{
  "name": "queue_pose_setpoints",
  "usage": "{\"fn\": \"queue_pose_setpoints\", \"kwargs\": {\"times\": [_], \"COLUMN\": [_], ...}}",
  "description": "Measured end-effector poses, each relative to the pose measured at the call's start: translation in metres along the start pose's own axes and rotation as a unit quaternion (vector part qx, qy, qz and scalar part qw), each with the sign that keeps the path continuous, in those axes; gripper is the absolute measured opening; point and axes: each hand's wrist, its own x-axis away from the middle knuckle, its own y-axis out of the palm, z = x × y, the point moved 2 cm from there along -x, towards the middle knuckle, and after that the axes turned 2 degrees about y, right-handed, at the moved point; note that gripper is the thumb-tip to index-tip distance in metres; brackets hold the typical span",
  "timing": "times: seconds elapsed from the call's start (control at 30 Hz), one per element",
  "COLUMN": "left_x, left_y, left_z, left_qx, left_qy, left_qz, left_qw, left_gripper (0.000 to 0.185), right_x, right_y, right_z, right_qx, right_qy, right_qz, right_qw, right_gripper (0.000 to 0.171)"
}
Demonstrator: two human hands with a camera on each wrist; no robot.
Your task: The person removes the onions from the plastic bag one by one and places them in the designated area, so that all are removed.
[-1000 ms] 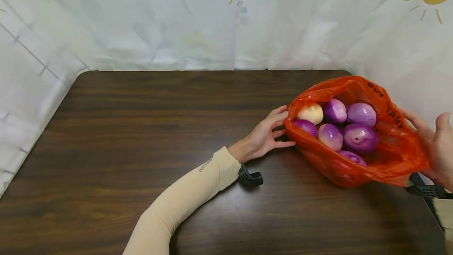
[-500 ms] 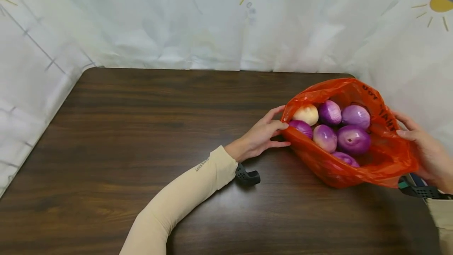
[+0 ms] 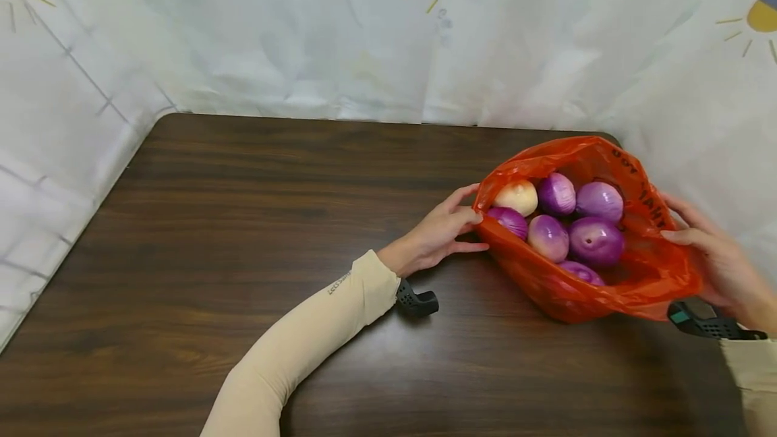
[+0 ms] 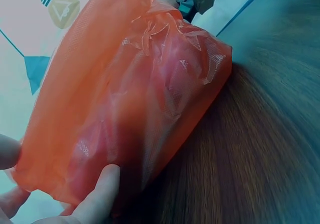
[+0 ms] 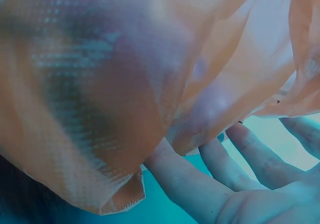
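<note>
An orange-red plastic bag (image 3: 540, 285) stands at the table's right side, its mouth spread wide. Inside lie several purple onions (image 3: 596, 241) and one pale onion (image 3: 517, 198) near the left rim. My left hand (image 3: 432, 233) pinches the bag's left rim, thumb over the edge; in the left wrist view one finger (image 4: 102, 189) lies against the bag's outer wall. At the opposite side, my right hand (image 3: 716, 261) holds the right rim, thumb on the inner side and fingers behind. The right wrist view shows its fingers (image 5: 187, 184) spread beneath the thin plastic (image 5: 135, 103).
The dark wood table (image 3: 243, 221) extends to the left of the bag. A pale sheet (image 3: 273, 39) printed with suns and lines hangs behind it and along both sides. A black strap mount (image 3: 417, 301) sits on the left wrist.
Both hands and the bag have shifted left over the table. The thumbs, earlier off the rim, now lie over it at both sides. The head view has also turned slightly.
</note>
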Motion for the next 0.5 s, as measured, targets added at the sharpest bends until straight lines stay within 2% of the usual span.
{"fn": "queue_pose_setpoints", "kwargs": {"times": [0.1, 0.37, 0.5], "left_x": [0.003, -0.0015, -0.0037], "left_y": [0.0034, 0.0006, -0.0017], "left_z": [0.0008, -0.0003, -0.0005], "left_qx": [-0.003, -0.014, -0.019], "left_qy": [0.004, 0.006, 0.005], "left_qz": [0.003, -0.004, -0.01], "left_qw": [1.0, 0.9999, 0.9998], "left_gripper": [0.061, 0.061, 0.062], "right_x": [0.0009, 0.0004, -0.0009], "right_y": [-0.0003, -0.0006, 0.0003], "right_z": [-0.0004, 0.0011, 0.0009], "right_qx": [-0.008, -0.024, -0.01], "right_qy": [-0.003, -0.006, -0.009], "right_qz": [-0.01, -0.015, -0.016], "right_qw": [1.0, 1.0, 1.0], "right_gripper": [0.063, 0.063, 0.063]}}
